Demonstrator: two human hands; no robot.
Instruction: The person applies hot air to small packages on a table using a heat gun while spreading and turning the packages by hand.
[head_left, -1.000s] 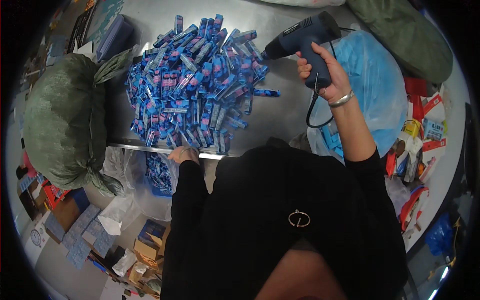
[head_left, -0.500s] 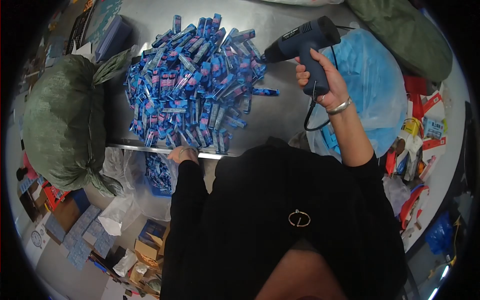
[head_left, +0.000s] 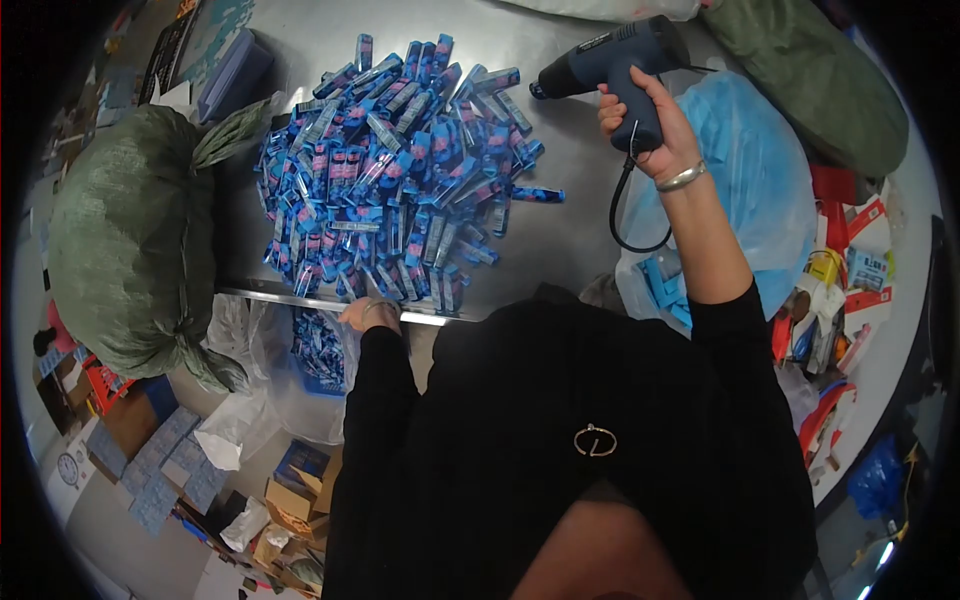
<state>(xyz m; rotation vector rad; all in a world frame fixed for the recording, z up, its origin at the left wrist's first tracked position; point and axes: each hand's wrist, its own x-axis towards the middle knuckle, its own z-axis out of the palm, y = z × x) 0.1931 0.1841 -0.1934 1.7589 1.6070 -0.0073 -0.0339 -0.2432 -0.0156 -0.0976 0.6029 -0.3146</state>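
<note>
My right hand [head_left: 655, 125] is wrapped round the handle of a dark blue heat gun [head_left: 610, 62], held over the right part of the metal table [head_left: 560, 240]. Its nozzle points left, a little beyond the upper right of the pile, and a black cord hangs from the handle. A heap of small blue and pink packs in shiny clear film [head_left: 390, 180] covers the table's middle. At the near side my left hand [head_left: 372, 314] is closed on the metal table edge, just below the heap; some of its fingers are hidden.
Green sacks lie at left [head_left: 135, 240] and upper right [head_left: 810, 80]. A clear bag with blue contents [head_left: 750, 190] stands at right. Below the near edge is a blue basket of small packs [head_left: 322, 375]. A purple-blue bin [head_left: 235, 75] sits upper left.
My right hand has moved the heat gun slightly up and to the right, away from the packs. My left hand stays at the table edge, and the heap looks the same.
</note>
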